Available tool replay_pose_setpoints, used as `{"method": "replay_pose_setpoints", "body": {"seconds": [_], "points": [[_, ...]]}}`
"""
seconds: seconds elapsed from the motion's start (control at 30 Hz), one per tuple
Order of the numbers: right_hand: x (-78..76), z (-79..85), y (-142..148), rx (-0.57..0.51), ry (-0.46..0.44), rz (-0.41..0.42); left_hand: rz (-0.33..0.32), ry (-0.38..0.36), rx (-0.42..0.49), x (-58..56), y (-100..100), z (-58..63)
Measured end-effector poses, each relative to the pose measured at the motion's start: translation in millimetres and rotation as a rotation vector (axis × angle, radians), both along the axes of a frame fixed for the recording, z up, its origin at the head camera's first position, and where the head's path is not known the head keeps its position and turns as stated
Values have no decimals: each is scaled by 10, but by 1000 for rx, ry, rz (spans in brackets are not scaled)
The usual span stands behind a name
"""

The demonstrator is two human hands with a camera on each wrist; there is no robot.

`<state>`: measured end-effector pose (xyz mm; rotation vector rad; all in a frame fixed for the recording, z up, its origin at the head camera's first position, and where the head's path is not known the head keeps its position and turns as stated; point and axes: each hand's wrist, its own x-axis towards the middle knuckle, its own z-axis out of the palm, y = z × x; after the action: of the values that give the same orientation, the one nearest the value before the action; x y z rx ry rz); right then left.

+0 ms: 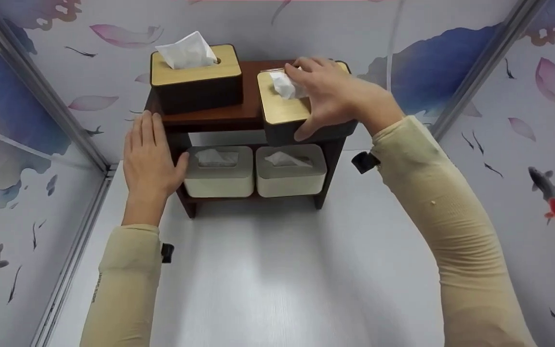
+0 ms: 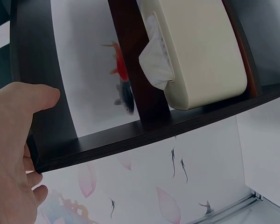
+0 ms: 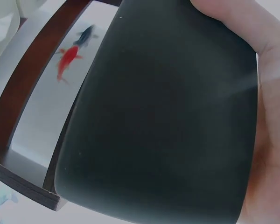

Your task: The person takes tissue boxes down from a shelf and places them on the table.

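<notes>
My right hand reaches over a black tissue box with a light wooden lid, gripping it across the top by its sides. White tissue sticks out of its slot. The box stands skewed at the right end of the brown shelf, its near end jutting past the front edge. In the right wrist view the dark box wall fills most of the picture. My left hand lies with straight fingers against the shelf's left side, the thumb over the front of the top board.
A matching wooden-lidded tissue box stands on the shelf top at left. Two cream tissue boxes, one left and one right, sit side by side on the lower tier. Walls with painted fish and petals enclose the white floor.
</notes>
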<state>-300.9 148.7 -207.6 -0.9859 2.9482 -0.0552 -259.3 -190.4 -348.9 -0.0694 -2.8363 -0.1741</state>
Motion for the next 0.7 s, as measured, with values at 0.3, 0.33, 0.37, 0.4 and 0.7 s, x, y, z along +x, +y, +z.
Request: {"method": "replay_pose_setpoints", "body": {"seconds": [0.3,0.33,0.37,0.4,0.7], "points": [[312,-107,24,-2,61,54,-3,-9,5,3,1,-5],[340,-121,22,0,64,55,-4,-7,6,3,0,-5],[368,-137,20,5,65,57,-5,-6,5,4,0,-3],[396,-152,18,9,69,59,-6,-5,5,5,-1,-2],[615,-345,28,18,105,96,-5,7,-4,8,-4,8]]}}
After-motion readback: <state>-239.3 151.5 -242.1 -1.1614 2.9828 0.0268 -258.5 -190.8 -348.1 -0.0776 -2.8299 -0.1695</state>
